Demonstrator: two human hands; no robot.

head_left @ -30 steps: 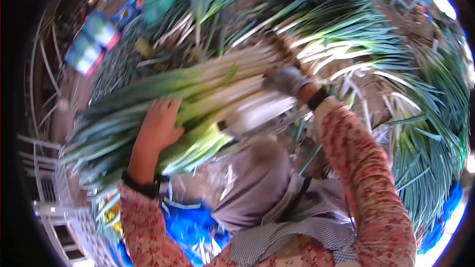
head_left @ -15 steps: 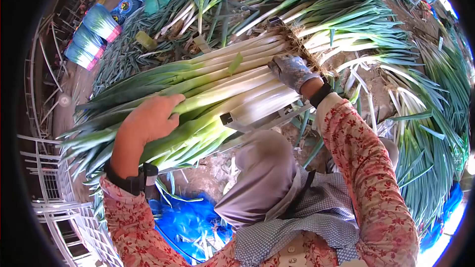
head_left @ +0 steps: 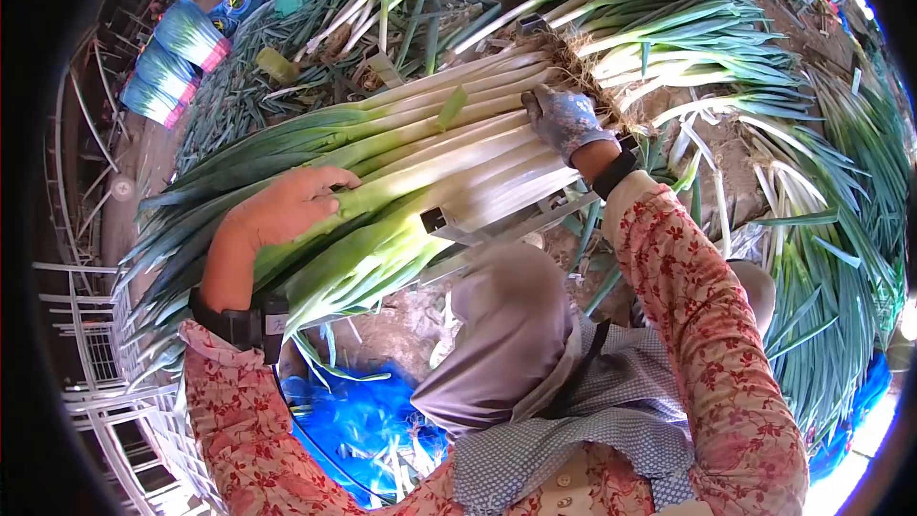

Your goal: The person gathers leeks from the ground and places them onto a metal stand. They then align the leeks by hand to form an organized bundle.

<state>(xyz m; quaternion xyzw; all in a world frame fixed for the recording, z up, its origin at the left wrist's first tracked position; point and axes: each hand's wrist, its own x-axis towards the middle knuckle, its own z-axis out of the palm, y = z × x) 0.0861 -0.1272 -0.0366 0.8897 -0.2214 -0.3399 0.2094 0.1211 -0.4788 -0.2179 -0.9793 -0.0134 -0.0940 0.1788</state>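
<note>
L hand (head_left: 277,210) now turned rootward, leeks (head_left: 392,151) white-to-grn

This looks like a produce packing site: leeks (head_left: 468,150) lie in thick piles, many on the bare ground (head_left: 409,320), with wrapped bundles (head_left: 170,65), blue plastic (head_left: 330,413) and white metal racks (head_left: 98,349) nearby.

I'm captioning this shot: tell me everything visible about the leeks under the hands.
The leeks lie side by side in a broad layer, slanting across the view: shaggy brown roots at upper right, pale, smooth-looking shafts in the middle, green leaves spreading at lower left. The bare left hand rests on the green part; the gloved right hand is on the white shafts near the roots.
</note>
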